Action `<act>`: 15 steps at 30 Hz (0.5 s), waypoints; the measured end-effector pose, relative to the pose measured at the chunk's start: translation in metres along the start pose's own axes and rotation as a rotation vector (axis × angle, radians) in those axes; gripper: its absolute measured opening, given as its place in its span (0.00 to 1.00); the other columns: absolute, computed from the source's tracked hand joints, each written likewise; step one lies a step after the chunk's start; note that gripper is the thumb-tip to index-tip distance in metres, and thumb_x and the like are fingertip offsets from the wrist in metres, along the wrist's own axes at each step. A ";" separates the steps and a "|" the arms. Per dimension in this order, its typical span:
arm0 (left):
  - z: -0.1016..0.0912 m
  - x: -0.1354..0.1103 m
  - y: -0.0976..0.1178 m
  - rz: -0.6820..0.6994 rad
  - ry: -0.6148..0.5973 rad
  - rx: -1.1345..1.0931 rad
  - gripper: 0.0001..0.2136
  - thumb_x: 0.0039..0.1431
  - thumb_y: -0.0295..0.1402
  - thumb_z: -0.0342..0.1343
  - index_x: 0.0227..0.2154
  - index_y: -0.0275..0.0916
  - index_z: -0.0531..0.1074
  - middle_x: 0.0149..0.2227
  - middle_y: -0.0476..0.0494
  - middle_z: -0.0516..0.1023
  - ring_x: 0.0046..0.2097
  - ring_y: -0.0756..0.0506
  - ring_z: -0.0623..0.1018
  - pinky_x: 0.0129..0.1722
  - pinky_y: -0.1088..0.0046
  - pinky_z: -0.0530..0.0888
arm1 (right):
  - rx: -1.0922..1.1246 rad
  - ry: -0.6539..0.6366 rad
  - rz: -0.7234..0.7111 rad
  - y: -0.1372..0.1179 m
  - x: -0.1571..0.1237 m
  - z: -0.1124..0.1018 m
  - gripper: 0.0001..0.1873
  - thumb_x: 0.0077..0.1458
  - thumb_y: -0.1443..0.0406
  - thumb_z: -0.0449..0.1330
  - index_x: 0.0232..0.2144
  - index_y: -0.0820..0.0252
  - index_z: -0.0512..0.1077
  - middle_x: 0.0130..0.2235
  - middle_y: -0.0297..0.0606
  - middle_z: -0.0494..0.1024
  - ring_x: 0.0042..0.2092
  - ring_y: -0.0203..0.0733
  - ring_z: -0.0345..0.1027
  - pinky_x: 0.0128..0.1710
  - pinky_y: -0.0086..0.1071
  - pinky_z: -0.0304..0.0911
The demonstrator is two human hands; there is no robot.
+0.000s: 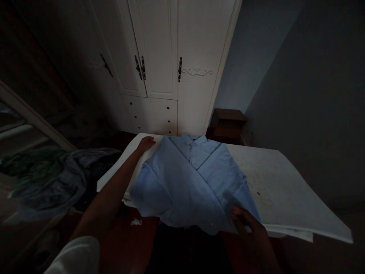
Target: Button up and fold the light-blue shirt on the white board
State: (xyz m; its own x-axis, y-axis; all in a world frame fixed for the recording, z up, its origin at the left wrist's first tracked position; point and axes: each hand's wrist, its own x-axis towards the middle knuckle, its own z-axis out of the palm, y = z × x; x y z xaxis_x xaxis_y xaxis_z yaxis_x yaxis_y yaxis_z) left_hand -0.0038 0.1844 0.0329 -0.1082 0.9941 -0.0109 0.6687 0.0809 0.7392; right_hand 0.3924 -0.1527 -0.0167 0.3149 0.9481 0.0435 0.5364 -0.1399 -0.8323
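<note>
A light blue button-up shirt (185,186) lies front up on a white-covered table (285,182), its collar at the far side. One sleeve runs diagonally across the front, and the lower hem hangs at the near edge. My left hand (146,144) is at the far left of the tabletop, beside the shirt's shoulder, with its fingers stretched toward the shirt and nothing seen in them. Over the lower right part of the shirt is my right hand (249,222), fingers apart and a shadow on the cloth beside them. Dim light hides whether its fingertips touch the fabric.
Behind the table stands a white wardrobe (159,49) with dark handles and drawers. A small brown cabinet (229,123) is in the back right corner by the grey wall. To the left lies a heap of grey and green clothes (68,175). The floor is dark red.
</note>
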 end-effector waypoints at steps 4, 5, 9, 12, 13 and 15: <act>-0.016 -0.058 -0.035 0.077 0.019 -0.074 0.22 0.47 0.39 0.59 0.45 0.33 0.74 0.46 0.35 0.79 0.46 0.40 0.79 0.45 0.64 0.75 | 0.040 -0.067 -0.266 -0.051 0.036 0.013 0.18 0.56 0.52 0.57 0.41 0.56 0.77 0.39 0.42 0.81 0.39 0.46 0.76 0.41 0.37 0.71; -0.016 -0.071 -0.043 0.088 0.023 -0.078 0.22 0.45 0.38 0.60 0.45 0.33 0.74 0.46 0.35 0.79 0.45 0.40 0.79 0.47 0.63 0.75 | 0.040 -0.088 -0.335 -0.065 0.048 0.021 0.16 0.58 0.53 0.57 0.41 0.56 0.76 0.37 0.40 0.81 0.37 0.44 0.75 0.40 0.36 0.71; -0.016 -0.102 -0.059 0.185 -0.034 -0.095 0.24 0.45 0.38 0.59 0.46 0.34 0.75 0.48 0.37 0.78 0.46 0.40 0.79 0.48 0.63 0.74 | 0.100 -0.199 -0.580 -0.117 0.109 0.076 0.13 0.59 0.60 0.55 0.43 0.57 0.74 0.37 0.37 0.79 0.37 0.39 0.73 0.40 0.33 0.69; -0.022 -0.108 -0.058 0.276 -0.100 -0.063 0.23 0.49 0.36 0.56 0.49 0.34 0.74 0.50 0.38 0.78 0.48 0.41 0.77 0.49 0.65 0.74 | 0.039 -0.285 -0.676 -0.149 0.160 0.131 0.14 0.59 0.66 0.53 0.45 0.60 0.73 0.41 0.39 0.79 0.40 0.38 0.73 0.41 0.32 0.69; -0.024 -0.109 -0.057 0.287 -0.090 -0.021 0.23 0.49 0.35 0.56 0.50 0.35 0.74 0.50 0.38 0.78 0.48 0.41 0.77 0.49 0.65 0.73 | -0.025 -0.307 -0.683 -0.158 0.175 0.149 0.16 0.58 0.69 0.52 0.47 0.61 0.72 0.43 0.40 0.78 0.42 0.38 0.73 0.44 0.33 0.68; -0.028 -0.110 -0.055 0.289 -0.051 0.090 0.24 0.49 0.33 0.58 0.51 0.35 0.74 0.49 0.38 0.78 0.46 0.42 0.78 0.49 0.65 0.72 | -0.241 -0.333 -0.675 -0.174 0.204 0.183 0.20 0.56 0.73 0.51 0.51 0.64 0.69 0.49 0.43 0.76 0.48 0.38 0.71 0.51 0.33 0.65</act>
State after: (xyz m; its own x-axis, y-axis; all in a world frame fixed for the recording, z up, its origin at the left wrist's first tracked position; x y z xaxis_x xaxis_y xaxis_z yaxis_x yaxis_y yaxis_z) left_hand -0.0489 0.0684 0.0126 0.1315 0.9791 0.1554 0.7288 -0.2017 0.6543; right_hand 0.2197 0.1170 0.0353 -0.3697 0.8805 0.2967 0.6948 0.4740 -0.5409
